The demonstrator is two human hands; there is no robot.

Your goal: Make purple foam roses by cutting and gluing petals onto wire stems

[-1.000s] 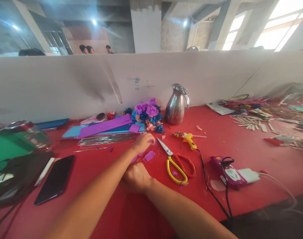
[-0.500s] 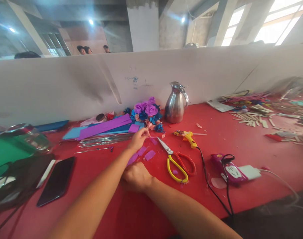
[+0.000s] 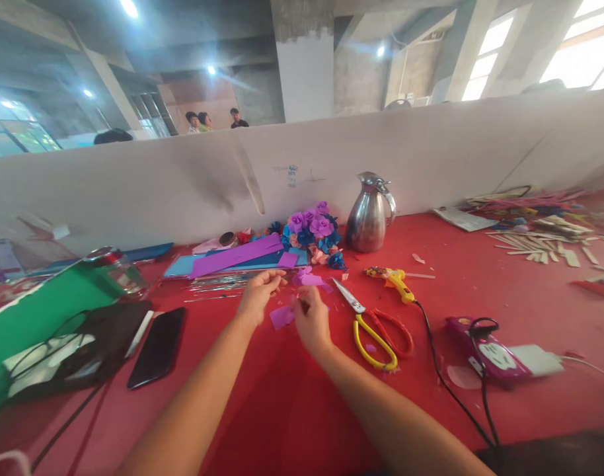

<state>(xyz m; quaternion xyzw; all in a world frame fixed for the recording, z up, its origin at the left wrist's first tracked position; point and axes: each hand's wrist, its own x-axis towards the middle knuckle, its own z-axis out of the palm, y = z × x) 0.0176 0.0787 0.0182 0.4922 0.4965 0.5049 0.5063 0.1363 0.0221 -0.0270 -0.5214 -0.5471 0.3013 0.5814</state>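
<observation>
My left hand (image 3: 258, 295) is over the red table, its thumb and fingertips pinched together; anything between them is too small to make out. Just right of it, my right hand (image 3: 312, 317) has curled fingers, and what they hold, if anything, is hidden. A flat purple paper piece (image 3: 282, 317) lies between the hands. Crumpled purple paper (image 3: 306, 277) sits just beyond my right hand. Scissors (image 3: 374, 330) with one yellow and one red handle lie open to the right. Behind the hands stands a bunch of purple, blue and pink paper flowers (image 3: 314, 231).
A steel jug (image 3: 367, 218) stands by the partition. At right lie a yellow glue gun (image 3: 398, 284) and a purple power strip (image 3: 490, 350) with cables. Purple strips (image 3: 237, 254) lie behind my left hand; a black phone (image 3: 158, 347) is at left. Distant people show beyond the partition.
The view has shifted left and up. My right hand has moved forward beside the purple pieces and turned. My left hand has drawn back from the flowers.
</observation>
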